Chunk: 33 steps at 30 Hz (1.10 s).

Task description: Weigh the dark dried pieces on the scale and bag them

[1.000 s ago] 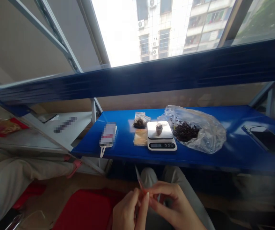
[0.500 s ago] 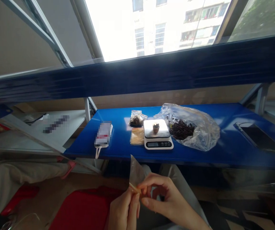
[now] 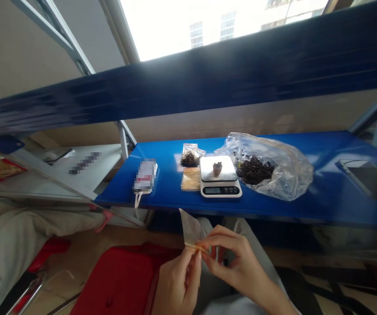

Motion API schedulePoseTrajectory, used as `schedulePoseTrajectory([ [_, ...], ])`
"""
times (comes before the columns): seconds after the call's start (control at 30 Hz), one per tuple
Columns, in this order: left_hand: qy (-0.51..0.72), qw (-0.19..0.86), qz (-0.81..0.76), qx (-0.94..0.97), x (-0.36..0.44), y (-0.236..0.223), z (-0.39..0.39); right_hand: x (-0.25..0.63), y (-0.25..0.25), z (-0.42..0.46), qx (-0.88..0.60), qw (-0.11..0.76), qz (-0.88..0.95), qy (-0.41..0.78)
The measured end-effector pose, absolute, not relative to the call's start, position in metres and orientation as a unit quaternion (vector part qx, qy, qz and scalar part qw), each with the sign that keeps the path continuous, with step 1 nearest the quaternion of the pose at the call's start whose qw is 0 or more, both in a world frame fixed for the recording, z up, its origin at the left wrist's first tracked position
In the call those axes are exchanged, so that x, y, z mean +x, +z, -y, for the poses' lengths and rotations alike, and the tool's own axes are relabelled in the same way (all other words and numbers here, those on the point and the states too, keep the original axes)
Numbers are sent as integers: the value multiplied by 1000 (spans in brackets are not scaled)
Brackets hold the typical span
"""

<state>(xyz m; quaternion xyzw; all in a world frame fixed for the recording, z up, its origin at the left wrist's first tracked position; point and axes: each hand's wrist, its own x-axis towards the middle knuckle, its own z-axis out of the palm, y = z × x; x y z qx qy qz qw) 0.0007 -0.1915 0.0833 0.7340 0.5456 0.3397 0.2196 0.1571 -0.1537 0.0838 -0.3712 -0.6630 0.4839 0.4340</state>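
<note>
In front of the table edge, my left hand [image 3: 177, 280] pinches a small clear zip bag [image 3: 190, 227] near its orange-tinted top strip. My right hand [image 3: 237, 256] has its thumb and fingers closed on the same strip, against the left fingertips. The bag's pointed corner sticks up toward the table, and nothing shows inside it. Beyond my hands a white digital scale [image 3: 237, 191] carries a small brown cup [image 3: 217, 169] heaped with dark bits. Its display is too small to read.
Left of the scale lie a stack of small zip bags [image 3: 191, 180] and a filled bag [image 3: 191, 157]. A large plastic bag [image 3: 296, 175] with dark strips [image 3: 256, 169] sits right, beside a phone [image 3: 368, 179]. A red stool [image 3: 119, 280] is below; another person's leg [image 3: 44, 227] is left.
The view has tilted down and shifted slightly. Both hands stay on the zip bag, with the right fingertips now closer to the left ones along the strip.
</note>
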Motion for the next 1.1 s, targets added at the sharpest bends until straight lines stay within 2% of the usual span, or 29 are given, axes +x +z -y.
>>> schedulePoseTrajectory([
  [0.27, 334, 170, -560, 739, 3, 71, 181, 151, 76, 150, -417, 402, 699, 420],
  [0.47, 317, 81, -585, 742, 6, 69, 171, 146, 69, 148, -476, 394, 694, 370],
  [0.73, 307, 52, -605, 733, 10, 68, 169, 144, 66, 149, -507, 407, 691, 317],
  [0.9, 302, 42, -621, 722, 12, 63, 175, 152, 68, 141, -538, 440, 679, 238],
  [1.1, 321, 48, -610, 723, 15, 63, 175, 153, 72, 141, -524, 393, 731, 190],
])
